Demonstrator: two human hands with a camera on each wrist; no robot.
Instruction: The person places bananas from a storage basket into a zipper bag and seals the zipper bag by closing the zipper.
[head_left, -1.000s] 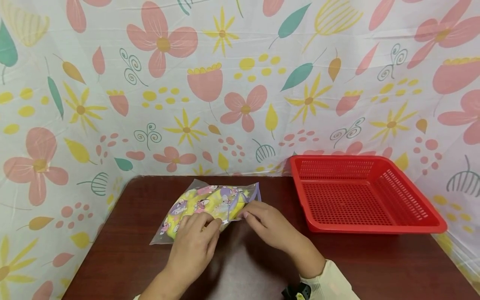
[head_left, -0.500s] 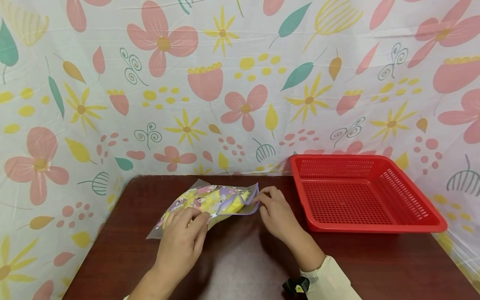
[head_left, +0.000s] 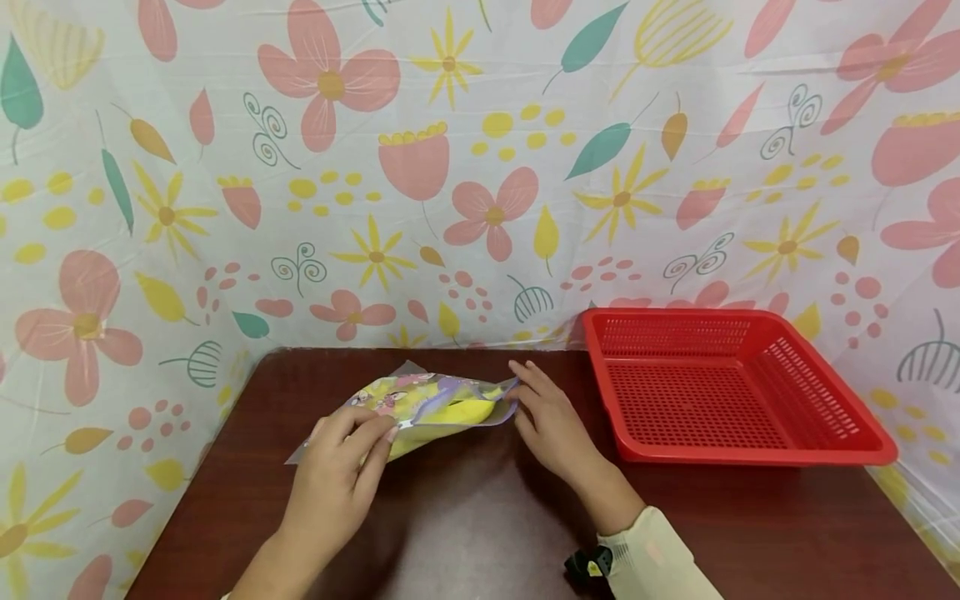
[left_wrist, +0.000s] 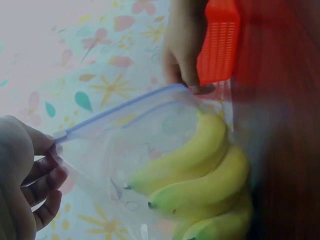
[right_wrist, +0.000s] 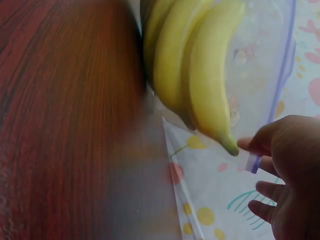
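A clear zip bag [head_left: 408, 392] with cartoon prints and a purple zip edge holds several yellow bananas [left_wrist: 200, 160]. The mouth of the bag gapes toward me, so one banana [head_left: 468, 410] shows inside in the head view. My left hand [head_left: 333, 471] pinches the left end of the zip edge, at the whitish slider [left_wrist: 60, 135]. At the opposite corner, my right hand [head_left: 551, 425] pinches the end of the zip strip [right_wrist: 254, 164] between thumb and finger, other fingers spread. The thumb lies right by a banana's tip [right_wrist: 231, 147].
A red plastic basket [head_left: 611, 417] with perforated walls stands on the right of the dark brown table [head_left: 480, 533]. A floral-patterned sheet [head_left: 480, 167] hangs behind the table and along its sides. A dark wrist strap [head_left: 588, 567] is on the right arm.
The left hand has slid left along the zip edge, and the bag's mouth has widened to show more banana. The right hand has shifted right and up to the bag's corner.
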